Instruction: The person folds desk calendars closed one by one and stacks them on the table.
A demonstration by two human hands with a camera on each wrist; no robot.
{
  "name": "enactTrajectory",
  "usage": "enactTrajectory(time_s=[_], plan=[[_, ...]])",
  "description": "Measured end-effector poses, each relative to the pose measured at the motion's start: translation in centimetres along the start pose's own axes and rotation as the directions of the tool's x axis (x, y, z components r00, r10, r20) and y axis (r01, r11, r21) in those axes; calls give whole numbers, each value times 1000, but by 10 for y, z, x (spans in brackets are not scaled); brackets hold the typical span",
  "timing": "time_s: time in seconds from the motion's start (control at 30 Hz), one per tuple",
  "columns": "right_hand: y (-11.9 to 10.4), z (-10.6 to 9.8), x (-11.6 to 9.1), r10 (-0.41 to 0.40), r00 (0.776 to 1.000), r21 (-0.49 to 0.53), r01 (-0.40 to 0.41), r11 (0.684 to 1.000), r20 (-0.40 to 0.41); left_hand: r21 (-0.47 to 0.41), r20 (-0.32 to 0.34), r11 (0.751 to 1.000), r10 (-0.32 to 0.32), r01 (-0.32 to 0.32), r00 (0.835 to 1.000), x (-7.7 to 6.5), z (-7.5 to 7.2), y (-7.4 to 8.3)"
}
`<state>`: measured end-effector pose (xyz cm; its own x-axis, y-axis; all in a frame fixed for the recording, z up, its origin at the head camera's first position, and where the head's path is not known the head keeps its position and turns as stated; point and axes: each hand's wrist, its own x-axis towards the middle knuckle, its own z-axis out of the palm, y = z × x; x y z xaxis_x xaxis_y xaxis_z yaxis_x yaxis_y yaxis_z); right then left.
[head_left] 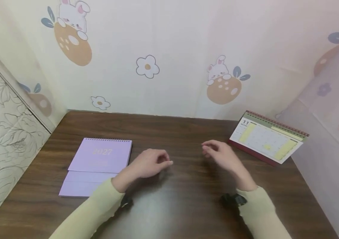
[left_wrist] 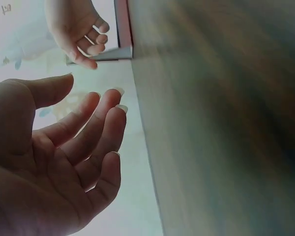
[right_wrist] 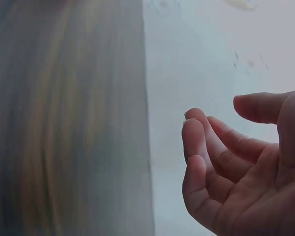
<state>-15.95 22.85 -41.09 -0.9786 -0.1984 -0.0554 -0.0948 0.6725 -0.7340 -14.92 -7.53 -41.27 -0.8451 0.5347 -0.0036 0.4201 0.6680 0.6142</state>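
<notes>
My left hand hovers over the table just right of a purple desk calendar marked 2027, its fingers loosely curled around nothing. The calendar lies flat at the left, spiral binding toward the wall, and my left forearm hides its lower right corner. My right hand is above the table at the right, also holding nothing; the right wrist view shows its fingers gently bent and the thumb apart. Close beyond it stands another desk calendar, propped up at an angle, with a page numbered 11 and yellow columns.
The dark wooden table reaches back to a wall covering printed with rabbits and flowers. A panel with line-drawn flowers borders the left side, and a pale curtain the right.
</notes>
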Motion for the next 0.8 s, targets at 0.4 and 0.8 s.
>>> enactTrajectory(time_s=[0.4, 0.8], plan=[[51, -105, -40, 97, 962, -11, -103, 995, -254, -164, 5, 985, 50, -49, 999, 89, 38, 52], [70, -145, -61, 482, 461, 483, -126, 866, -745, -363, 14, 929, -74, 74, 997, 167, 73, 101]])
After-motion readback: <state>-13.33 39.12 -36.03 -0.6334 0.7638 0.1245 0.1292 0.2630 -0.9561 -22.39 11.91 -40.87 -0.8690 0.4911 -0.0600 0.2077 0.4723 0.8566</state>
